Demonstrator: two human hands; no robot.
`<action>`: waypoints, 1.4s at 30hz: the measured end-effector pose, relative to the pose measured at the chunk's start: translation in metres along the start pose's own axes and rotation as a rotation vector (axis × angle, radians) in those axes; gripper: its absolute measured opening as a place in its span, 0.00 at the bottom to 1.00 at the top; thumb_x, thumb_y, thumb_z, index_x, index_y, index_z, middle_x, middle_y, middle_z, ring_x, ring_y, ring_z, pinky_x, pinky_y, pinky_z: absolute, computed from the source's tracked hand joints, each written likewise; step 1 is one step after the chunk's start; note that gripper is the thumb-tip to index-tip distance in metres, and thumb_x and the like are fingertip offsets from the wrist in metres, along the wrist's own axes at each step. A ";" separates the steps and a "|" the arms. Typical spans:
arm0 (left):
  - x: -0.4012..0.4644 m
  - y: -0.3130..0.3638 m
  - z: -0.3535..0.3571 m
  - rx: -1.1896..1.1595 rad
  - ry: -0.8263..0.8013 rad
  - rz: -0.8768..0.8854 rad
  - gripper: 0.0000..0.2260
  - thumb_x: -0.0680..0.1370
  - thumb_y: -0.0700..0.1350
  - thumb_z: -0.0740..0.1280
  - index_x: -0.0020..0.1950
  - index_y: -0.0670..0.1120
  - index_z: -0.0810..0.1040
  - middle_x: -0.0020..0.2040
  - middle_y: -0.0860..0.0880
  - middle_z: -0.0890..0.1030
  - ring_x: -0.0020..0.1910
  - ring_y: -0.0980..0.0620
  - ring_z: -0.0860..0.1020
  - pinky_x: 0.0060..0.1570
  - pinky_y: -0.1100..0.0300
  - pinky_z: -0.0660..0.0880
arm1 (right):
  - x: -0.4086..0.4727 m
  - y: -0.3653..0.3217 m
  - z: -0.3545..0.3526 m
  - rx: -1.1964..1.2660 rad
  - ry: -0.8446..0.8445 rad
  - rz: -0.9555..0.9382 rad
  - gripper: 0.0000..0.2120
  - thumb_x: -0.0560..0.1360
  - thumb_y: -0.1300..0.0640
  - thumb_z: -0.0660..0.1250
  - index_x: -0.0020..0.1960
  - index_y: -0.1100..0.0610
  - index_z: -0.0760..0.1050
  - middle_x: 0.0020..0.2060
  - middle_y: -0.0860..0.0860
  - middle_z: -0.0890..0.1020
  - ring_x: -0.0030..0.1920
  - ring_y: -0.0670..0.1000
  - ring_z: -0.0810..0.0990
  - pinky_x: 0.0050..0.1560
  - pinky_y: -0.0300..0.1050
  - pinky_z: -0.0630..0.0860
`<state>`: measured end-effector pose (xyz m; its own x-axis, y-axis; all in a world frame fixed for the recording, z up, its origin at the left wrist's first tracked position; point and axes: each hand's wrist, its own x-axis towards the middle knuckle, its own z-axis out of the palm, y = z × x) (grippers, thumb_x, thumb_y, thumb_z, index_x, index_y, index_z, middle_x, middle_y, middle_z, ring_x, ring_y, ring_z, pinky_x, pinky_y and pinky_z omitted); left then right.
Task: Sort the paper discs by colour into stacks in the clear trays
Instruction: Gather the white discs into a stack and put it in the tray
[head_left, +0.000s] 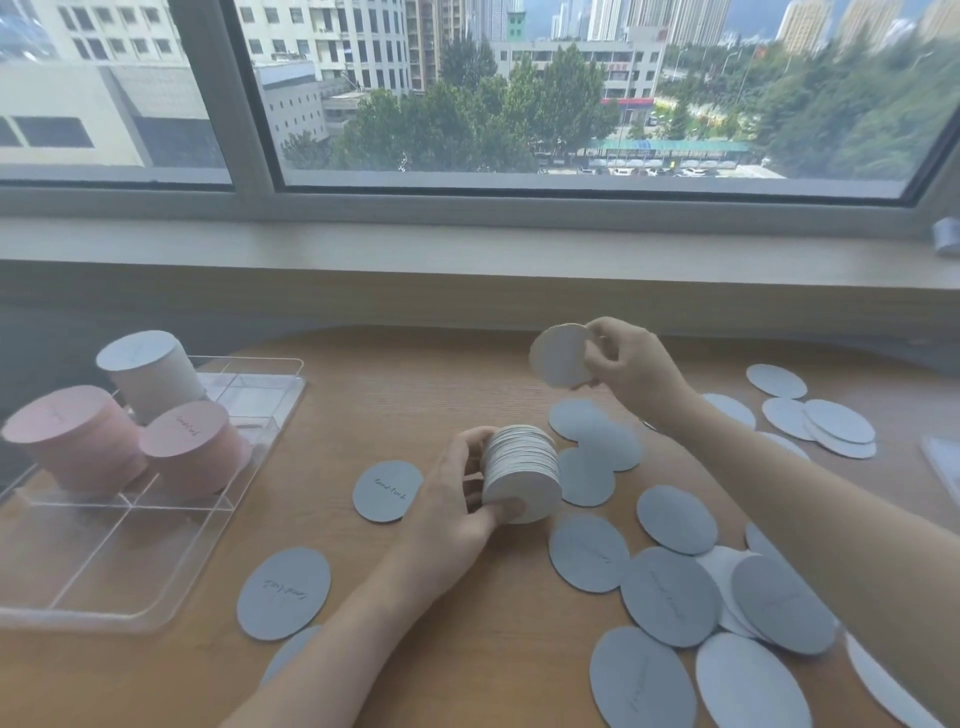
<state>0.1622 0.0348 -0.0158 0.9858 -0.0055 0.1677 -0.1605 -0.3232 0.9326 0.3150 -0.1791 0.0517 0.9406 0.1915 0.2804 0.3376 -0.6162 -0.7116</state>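
We see left hand (457, 499) fingers curled round white disc stack (522, 475) | right hand (631, 358) pinching one white disc (558, 356) above | grey discs (670, 595) strewn on wooden table (415, 395) beneath our fingers | clear tray (156, 514) leftward, windowsill (467, 249) beyond.

Stacks standing in the clear plastic divided tray (262, 439): 2 pink paper-disc stacks (72, 436) (192, 447), 1 pale grey paper-disc stack (153, 374). In hand: 1 stack of white-edged discs (522, 473), plus 1 single white paper disc (560, 355). Loose grey paper discs (675, 519) on the wooden table (426, 384): roughly 20, overlaps block an exact count.
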 end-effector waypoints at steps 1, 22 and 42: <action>-0.001 0.001 0.000 -0.018 -0.009 -0.003 0.29 0.73 0.38 0.76 0.63 0.65 0.70 0.62 0.57 0.76 0.61 0.55 0.78 0.61 0.53 0.78 | -0.018 -0.007 -0.001 0.085 -0.021 0.017 0.06 0.79 0.58 0.61 0.51 0.54 0.77 0.39 0.51 0.84 0.35 0.52 0.84 0.35 0.43 0.75; -0.059 0.022 0.004 0.165 -0.109 0.127 0.34 0.75 0.35 0.73 0.71 0.64 0.66 0.62 0.60 0.76 0.61 0.61 0.77 0.57 0.65 0.76 | -0.175 -0.032 0.010 0.253 -0.319 -0.071 0.20 0.79 0.41 0.56 0.70 0.37 0.67 0.63 0.37 0.77 0.63 0.39 0.73 0.65 0.38 0.68; -0.059 0.012 0.009 0.250 -0.148 0.215 0.29 0.74 0.51 0.74 0.72 0.59 0.66 0.64 0.61 0.73 0.64 0.53 0.75 0.63 0.49 0.75 | -0.129 0.005 -0.027 -0.083 -0.083 0.069 0.23 0.80 0.41 0.61 0.72 0.48 0.69 0.66 0.48 0.69 0.68 0.49 0.68 0.65 0.46 0.66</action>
<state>0.1029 0.0228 -0.0170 0.9301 -0.2294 0.2869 -0.3663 -0.5212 0.7708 0.1944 -0.2271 0.0296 0.9624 0.2071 0.1759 0.2712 -0.6908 -0.6703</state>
